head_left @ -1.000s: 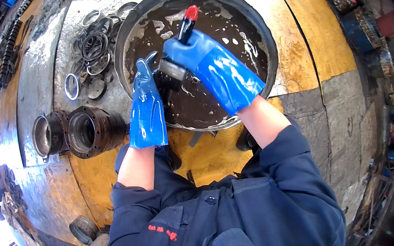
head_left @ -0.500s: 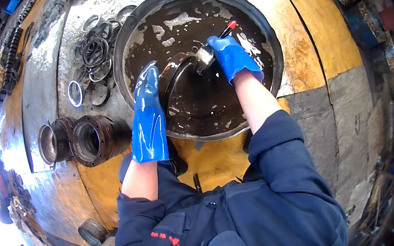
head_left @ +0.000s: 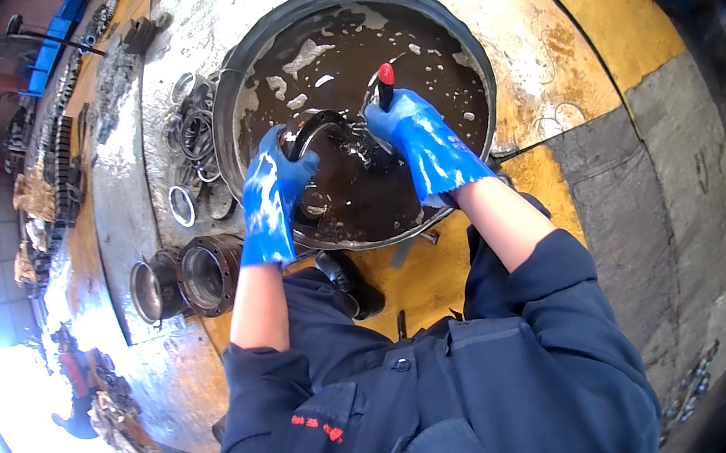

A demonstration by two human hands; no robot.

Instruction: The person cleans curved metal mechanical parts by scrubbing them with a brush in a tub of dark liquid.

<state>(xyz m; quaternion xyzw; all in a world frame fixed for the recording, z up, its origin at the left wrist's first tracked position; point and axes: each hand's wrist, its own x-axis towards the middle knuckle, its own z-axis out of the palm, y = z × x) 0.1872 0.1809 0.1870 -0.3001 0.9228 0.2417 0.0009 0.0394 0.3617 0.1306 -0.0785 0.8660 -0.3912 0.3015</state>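
My right hand, in a long blue rubber glove, is closed round a brush with a black handle and red tip. The brush stands tilted up out of the fist, its bristles hidden by the hand and the splashing liquid. A dark metal ring lies partly sunk in the murky liquid. My left hand, gloved the same way, grips its left side, thumb toward the basin's middle and fingers along the rim. Both hands are over a wide round black basin of dark liquid with patches of foam.
Left of the basin lies a pile of metal rings, with one pale ring apart. Two flanged metal cylinders stand near my left forearm. A dark shoe shows below the basin. Yellow and grey sheets cover the floor.
The ring has risen and shifted left, and my left thumb now spreads from the fingers. The brush has moved lower and nearer, its metal band no longer showing. The view has turned slightly.
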